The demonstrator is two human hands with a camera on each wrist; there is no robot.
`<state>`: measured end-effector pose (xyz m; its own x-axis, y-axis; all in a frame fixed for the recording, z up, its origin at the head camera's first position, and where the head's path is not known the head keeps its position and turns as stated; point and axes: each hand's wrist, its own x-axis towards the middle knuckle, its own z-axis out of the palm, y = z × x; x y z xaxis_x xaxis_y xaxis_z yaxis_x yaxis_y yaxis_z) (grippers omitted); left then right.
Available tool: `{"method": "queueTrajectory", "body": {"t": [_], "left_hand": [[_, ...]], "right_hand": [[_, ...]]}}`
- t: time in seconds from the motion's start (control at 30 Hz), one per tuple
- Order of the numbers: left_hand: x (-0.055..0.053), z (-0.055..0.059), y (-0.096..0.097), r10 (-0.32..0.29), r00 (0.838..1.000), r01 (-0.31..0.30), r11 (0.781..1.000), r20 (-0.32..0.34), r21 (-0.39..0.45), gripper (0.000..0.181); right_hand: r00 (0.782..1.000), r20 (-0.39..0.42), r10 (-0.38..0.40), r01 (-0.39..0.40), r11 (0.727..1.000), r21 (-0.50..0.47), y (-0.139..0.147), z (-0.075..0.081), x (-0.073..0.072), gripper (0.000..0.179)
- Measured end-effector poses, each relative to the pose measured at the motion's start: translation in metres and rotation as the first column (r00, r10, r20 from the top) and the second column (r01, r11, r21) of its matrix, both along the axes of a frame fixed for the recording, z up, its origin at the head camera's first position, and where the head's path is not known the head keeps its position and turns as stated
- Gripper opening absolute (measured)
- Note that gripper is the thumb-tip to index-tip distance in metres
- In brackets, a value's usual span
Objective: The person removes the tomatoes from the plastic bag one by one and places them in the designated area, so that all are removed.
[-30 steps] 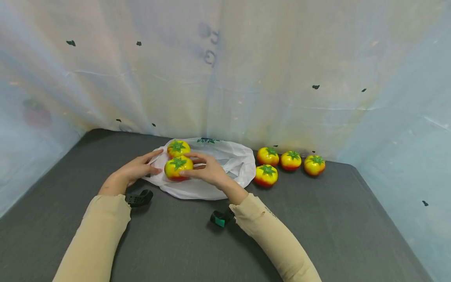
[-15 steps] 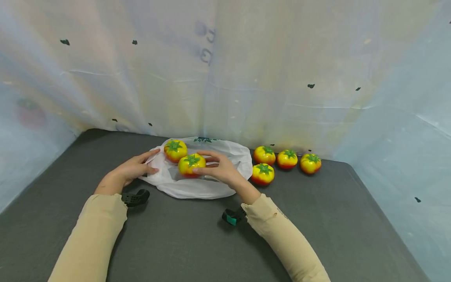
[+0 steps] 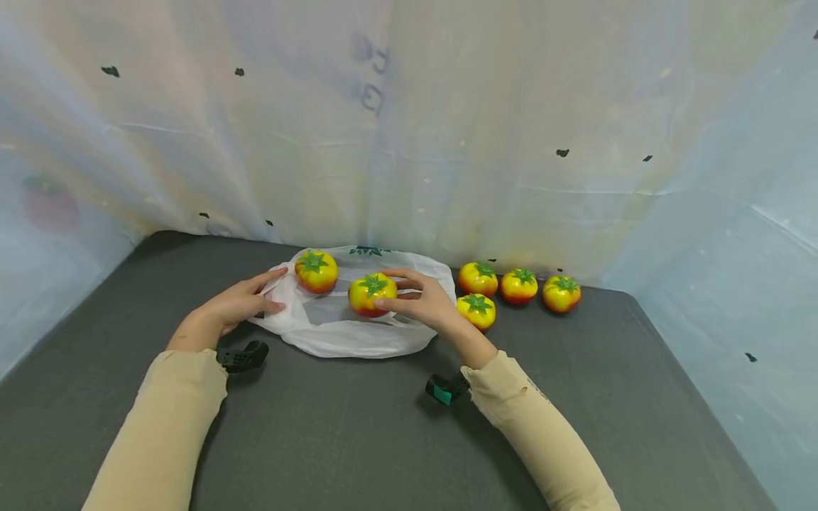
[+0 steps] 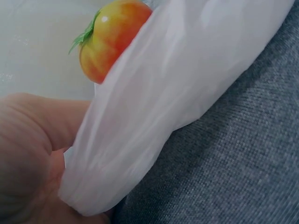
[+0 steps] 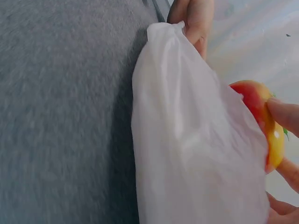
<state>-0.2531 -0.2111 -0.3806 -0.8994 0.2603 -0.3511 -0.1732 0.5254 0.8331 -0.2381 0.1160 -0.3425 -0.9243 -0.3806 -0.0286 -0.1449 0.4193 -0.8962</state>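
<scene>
My right hand [image 3: 422, 301] pinches a yellow-red toy tomato [image 3: 368, 295] with a green leafy top between thumb and fingers, over the mouth of a white plastic bag [image 3: 351, 348]. In the right wrist view, part of this tomato [image 5: 257, 105] is hidden behind the bag. My left hand [image 3: 239, 304] holds the bag's left end, its thumb partly covered by the plastic in the left wrist view. Another tomato [image 3: 316, 272] sits at the bag's left side, just beyond the left fingertips.
To the right of the bag stand several more tomatoes [image 3: 519, 287], one [image 3: 476, 312] close to its edge. A pale plastic sheet [image 3: 460, 142] hangs behind the dark grey table [image 3: 358, 433]. A black wrist strap [image 3: 243, 357] shows under the left arm.
My right hand has moved to the right with its tomato, away from the other tomato on the bag's left side. My left hand stays at the bag's left end.
</scene>
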Motion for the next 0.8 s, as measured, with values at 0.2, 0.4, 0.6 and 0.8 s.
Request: {"method": "queueTrajectory", "body": {"t": [0.2, 0.4, 0.6, 0.8], "left_hand": [[0.001, -0.001, -0.002, -0.003, 1.0, 0.003, 1.0, 0.002, -0.001, 0.086], [0.001, 0.0, -0.002, -0.007, 1.0, 0.007, 1.0, 0.005, 0.004, 0.086], [0.002, -0.001, -0.004, -0.005, 1.0, 0.004, 1.0, 0.017, 0.011, 0.087], [0.002, -0.001, -0.005, -0.009, 1.0, 0.009, 1.0, 0.021, 0.012, 0.086]], "right_hand": [[1.0, -0.024, -0.005, 0.005, 1.0, -0.007, 0.013, 0.006, 0.001, 0.053], [0.999, -0.006, -0.035, 0.035, 0.999, -0.008, 0.024, 0.011, 0.003, 0.053], [0.997, 0.001, -0.072, 0.072, 0.997, 0.023, 0.037, 0.013, 0.005, 0.054], [0.994, 0.013, -0.105, 0.104, 0.992, 0.073, 0.053, 0.02, 0.007, 0.059]]}}
